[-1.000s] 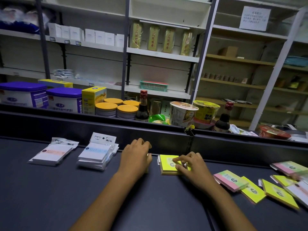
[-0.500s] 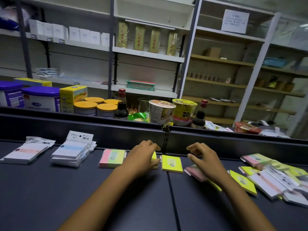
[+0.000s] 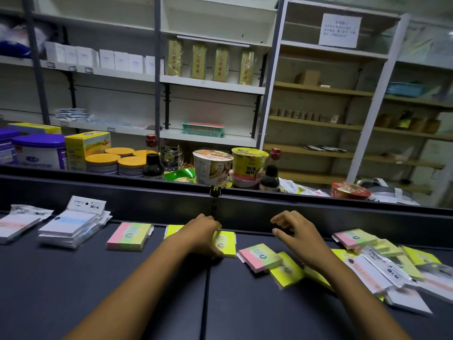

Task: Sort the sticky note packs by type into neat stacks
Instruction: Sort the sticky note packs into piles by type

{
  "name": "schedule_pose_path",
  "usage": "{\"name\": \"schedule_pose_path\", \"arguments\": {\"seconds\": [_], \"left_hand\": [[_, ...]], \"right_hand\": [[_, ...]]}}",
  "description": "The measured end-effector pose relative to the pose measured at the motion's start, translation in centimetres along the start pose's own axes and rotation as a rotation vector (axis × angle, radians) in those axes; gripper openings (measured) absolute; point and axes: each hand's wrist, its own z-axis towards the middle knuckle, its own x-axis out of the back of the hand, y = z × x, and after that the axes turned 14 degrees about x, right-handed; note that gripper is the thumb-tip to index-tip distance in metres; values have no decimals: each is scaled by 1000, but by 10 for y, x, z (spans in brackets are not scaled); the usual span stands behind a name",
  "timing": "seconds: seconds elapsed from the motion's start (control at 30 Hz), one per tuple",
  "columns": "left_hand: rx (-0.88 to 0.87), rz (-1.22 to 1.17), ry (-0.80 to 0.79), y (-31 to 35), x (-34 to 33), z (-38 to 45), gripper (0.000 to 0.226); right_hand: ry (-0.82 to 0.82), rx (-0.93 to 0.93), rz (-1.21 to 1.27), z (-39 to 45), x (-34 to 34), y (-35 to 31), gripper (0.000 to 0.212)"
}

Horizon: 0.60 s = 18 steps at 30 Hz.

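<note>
My left hand (image 3: 203,235) is curled over a stack of yellow sticky note packs (image 3: 225,242) by the back wall of the dark counter (image 3: 122,290), fingers gripping its edge. My right hand (image 3: 300,235) hovers to the right with fingers spread and nothing in it, just above a pink-and-green pack (image 3: 259,257) and a yellow pack (image 3: 288,269). A pink-and-green stack (image 3: 130,236) lies left of my left hand. Further left sit a white blue-label stack (image 3: 71,225) and a white pink-label stack (image 3: 17,224). A mixed pile of packs (image 3: 382,263) spreads at the right.
A raised black wall (image 3: 147,204) borders the counter's back. Behind it stand tins (image 3: 39,150), a yellow box (image 3: 85,148), sauce bottles (image 3: 152,160) and noodle cups (image 3: 212,165). Shelving fills the background.
My right hand has let go of the yellow pack and moved right, open. My left hand stays on the yellow stack. The view has shifted, showing the pink-and-green stack and more of the right pile.
</note>
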Motion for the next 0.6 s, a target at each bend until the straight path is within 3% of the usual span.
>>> {"name": "schedule_pose_path", "arguments": {"seconds": [0.1, 0.37, 0.6], "left_hand": [[32, -127, 52, 4, 0, -6, 97], [45, -649, 241, 32, 10, -43, 76], [-11, -1145, 100, 42, 19, -85, 72]], "right_hand": [[9, -3, 18, -8, 7, 8, 15], [4, 28, 66, -17, 22, 11, 15], [-47, -37, 119, -28, 16, -1, 14]]}}
